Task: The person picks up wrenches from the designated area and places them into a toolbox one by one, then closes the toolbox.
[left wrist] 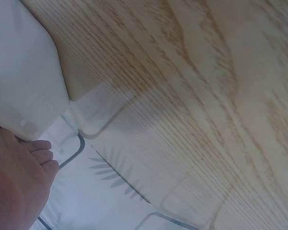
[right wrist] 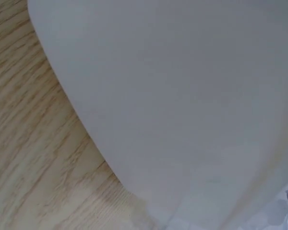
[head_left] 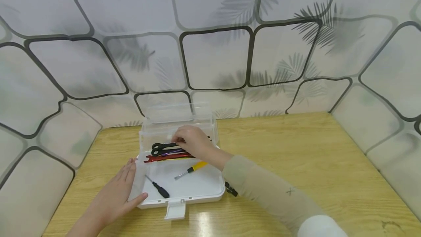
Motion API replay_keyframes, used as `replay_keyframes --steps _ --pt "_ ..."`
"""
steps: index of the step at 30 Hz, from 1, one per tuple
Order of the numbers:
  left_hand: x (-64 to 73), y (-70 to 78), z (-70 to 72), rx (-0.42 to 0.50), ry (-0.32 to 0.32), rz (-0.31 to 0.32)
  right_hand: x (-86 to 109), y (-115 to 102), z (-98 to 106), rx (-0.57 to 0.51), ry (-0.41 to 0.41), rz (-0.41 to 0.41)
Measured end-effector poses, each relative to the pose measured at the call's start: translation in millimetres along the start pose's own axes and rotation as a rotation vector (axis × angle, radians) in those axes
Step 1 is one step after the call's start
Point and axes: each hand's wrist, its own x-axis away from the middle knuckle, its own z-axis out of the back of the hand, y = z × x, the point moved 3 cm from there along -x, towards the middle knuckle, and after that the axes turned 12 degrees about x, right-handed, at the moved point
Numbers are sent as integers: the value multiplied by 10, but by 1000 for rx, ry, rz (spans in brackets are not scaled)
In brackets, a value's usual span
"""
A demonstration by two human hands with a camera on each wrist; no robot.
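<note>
A white toolbox [head_left: 200, 189] stands on the table with its clear lid [head_left: 177, 116] raised at the back. My right hand [head_left: 194, 142] reaches into the rear of the box, its curled fingers pinching a black ring-ended wrench [head_left: 161, 146]. Beneath and beside it lie a red open-ended wrench [head_left: 152, 158] and a purple tool [head_left: 172, 151], partly hidden by the hand. A yellow-handled screwdriver [head_left: 194, 168] and a black screwdriver [head_left: 159, 189] lie farther forward. My left hand [head_left: 115, 193] rests along the box's left side, fingers extended, thumb at the front corner.
The white front latch [head_left: 175, 210] hangs down over the table edge of the box. A small black object [head_left: 231, 189] lies right of the box, beneath my right forearm. The wooden table [head_left: 296, 149] is bordered by patterned fabric walls [head_left: 213, 57].
</note>
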Motion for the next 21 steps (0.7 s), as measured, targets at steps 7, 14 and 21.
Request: replay_keyframes --steps 7,14,21 --pt "-1 -5 5 4 2 -8 1 8 10 -54 -10 -22" --pt "7 1 42 -31 53 -63 13 6 38 -148 -5 -74" --pt "-16 -13 82 -77 53 -104 47 33 114 -201 44 -61"
